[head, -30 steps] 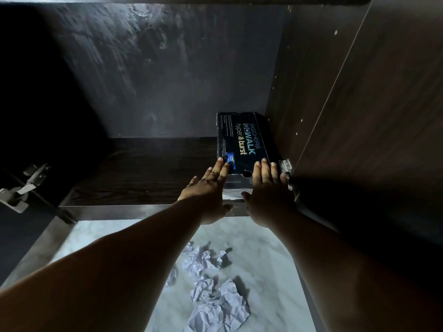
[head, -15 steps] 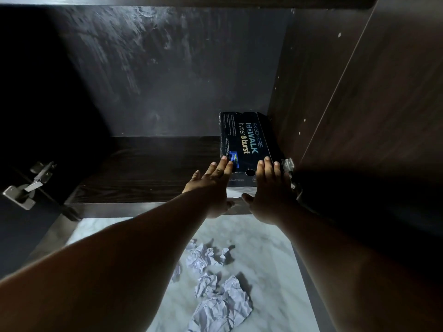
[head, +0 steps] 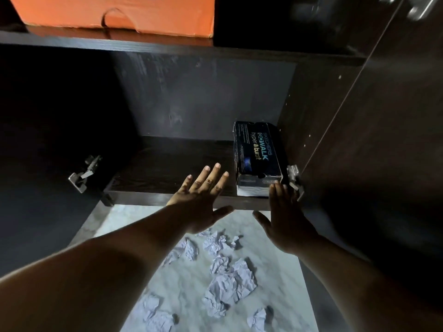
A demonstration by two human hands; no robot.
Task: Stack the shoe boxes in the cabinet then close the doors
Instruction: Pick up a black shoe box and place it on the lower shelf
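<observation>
Neither grip is holding anything: the left hand (head: 200, 200) is spreading flat with its fingers wide, and the right hand (head: 285, 220) is hanging open too, thumb out to the side. Just beyond the right hand's fingertips, the dark shoe box (head: 257, 156) is lying on the lower shelf (head: 167, 173), its near end flush with the shelf's front edge; whether the fingertips are touching that end, I cannot tell. On the far side of the box from the left hand, the cabinet's side wall (head: 302, 121) is standing close, with a hinge (head: 293, 177) at the corner and the open door (head: 383, 140) beyond it. Ahead of the left hand, the shelf is lying bare all the way to the back wall. Above both hands, an orange box (head: 115, 13) is sitting on the upper shelf (head: 179, 47). Below the wrists, crumpled paper (head: 227, 281) is lying scattered on the marble floor (head: 275, 236).
</observation>
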